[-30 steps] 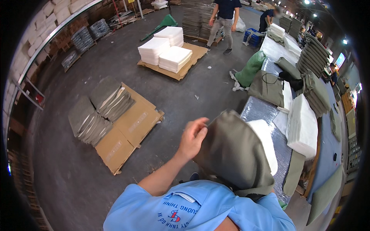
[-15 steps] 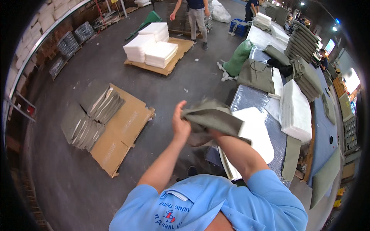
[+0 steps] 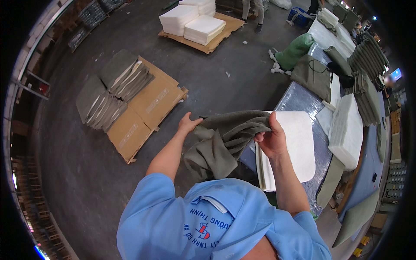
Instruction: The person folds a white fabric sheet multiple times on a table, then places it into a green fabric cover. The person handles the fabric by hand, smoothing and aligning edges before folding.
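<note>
Both hands, left hand [image 3: 187, 125] and right hand [image 3: 269, 139], pinch the limp, light olive-green fabric cover [image 3: 225, 141] by its top edge above the tabletop [image 3: 299, 97] edge.

both hands grip olive cover [image 3: 225, 138] — white pad [image 3: 294, 147] nr

A sewing or upholstery workshop: bare concrete floor [image 3: 225, 73], white foam slabs [image 3: 193, 21] stacked on a pallet, olive covers [image 3: 115, 86] piled on cardboard (flattened boxes), more stacks along a long table [image 3: 299, 93].
</note>
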{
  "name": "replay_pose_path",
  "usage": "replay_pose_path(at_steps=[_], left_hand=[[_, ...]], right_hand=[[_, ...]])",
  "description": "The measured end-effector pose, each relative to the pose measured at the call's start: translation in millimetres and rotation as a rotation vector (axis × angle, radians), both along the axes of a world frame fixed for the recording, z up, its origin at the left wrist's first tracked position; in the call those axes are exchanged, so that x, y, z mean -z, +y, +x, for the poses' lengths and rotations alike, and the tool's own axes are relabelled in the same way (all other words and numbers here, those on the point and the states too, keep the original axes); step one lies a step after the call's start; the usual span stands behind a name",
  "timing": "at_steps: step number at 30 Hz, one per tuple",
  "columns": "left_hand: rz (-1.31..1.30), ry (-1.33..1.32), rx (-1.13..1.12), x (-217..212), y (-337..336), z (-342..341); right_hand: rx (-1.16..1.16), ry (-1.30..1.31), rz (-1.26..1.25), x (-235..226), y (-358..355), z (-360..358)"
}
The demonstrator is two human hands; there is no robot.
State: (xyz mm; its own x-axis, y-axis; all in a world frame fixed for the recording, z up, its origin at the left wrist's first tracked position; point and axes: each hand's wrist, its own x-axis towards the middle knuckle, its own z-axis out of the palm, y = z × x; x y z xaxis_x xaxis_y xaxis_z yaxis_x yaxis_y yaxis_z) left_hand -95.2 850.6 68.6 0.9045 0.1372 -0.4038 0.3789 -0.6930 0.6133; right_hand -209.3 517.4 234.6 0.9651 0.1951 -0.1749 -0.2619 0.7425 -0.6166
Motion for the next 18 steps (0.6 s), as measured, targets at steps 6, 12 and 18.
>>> replay_pose_path(at_steps=[6, 12, 18], left_hand=[[-0.397, -0.037, -0.165, -34.2, -53.8, -36.2], [-1.301, 0.818, -0.161, -6.6, -129.3, -90.3], [-1.654, 0.414, -0.246, 19.1, -144.5, -81.9]], right_hand=[[-0.012, -0.028, -0.257, 2.2, 32.6, 5.5], [-0.097, -0.049, -0.209, 1.6, 68.8, -1.7], [0.021, -0.028, -0.109, -10.0, 59.9, -13.8]])
